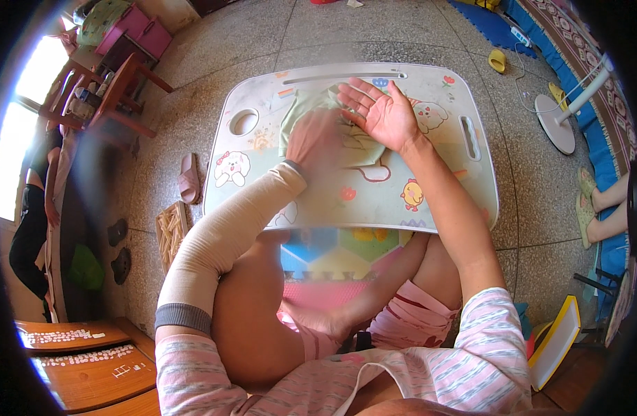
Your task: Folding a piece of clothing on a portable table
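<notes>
A light green cloth, seemingly a garment, (pixel 373 151) lies on a low white-rimmed table (pixel 318 205) printed with cartoon animals. My left hand (pixel 316 136), its arm in a beige sleeve with grey cuffs, is palm down on or just over the cloth's left part; its fingers are blurred, so any grip on the fabric cannot be told. Turned palm up, my right hand (pixel 383 113) is above the cloth's upper right part, fingers apart and empty.
Left of the table are a brown slipper (pixel 188 178) and a basket of wooden pegs or sticks (pixel 171 229). A white stand base (pixel 555 124) with a cable is at right. Other people's legs show at both sides. A yellow-edged tray (pixel 556 343) leans at lower right.
</notes>
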{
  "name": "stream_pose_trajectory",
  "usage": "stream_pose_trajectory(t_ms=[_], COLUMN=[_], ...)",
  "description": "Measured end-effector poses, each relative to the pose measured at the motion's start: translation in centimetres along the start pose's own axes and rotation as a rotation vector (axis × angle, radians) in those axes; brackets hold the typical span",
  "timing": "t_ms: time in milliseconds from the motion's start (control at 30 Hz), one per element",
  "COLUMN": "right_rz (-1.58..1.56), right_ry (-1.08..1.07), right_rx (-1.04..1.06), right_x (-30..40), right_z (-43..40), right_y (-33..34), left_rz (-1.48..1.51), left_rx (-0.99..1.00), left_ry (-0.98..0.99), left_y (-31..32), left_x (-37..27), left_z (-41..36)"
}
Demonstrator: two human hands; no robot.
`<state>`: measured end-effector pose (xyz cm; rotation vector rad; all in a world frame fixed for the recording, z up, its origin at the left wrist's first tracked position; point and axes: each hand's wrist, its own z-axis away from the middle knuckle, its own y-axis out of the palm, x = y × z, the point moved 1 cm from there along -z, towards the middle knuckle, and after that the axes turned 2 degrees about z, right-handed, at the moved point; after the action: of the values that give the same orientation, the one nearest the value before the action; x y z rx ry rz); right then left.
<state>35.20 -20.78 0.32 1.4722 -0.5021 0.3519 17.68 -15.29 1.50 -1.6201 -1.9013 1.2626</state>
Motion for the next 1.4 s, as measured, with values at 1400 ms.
stream_pose_trajectory(t_ms=[1400], right_rz=[2.254], right_ry=[-0.694], right_rx=[-0.137], right_x=[-5.6], right_z=[1.2], right_y=[0.8], left_rz=[-0.112], left_rx=[0.095], left_ry=[0.088], left_y=[-0.6], left_x=[3.8], left_z=[2.5])
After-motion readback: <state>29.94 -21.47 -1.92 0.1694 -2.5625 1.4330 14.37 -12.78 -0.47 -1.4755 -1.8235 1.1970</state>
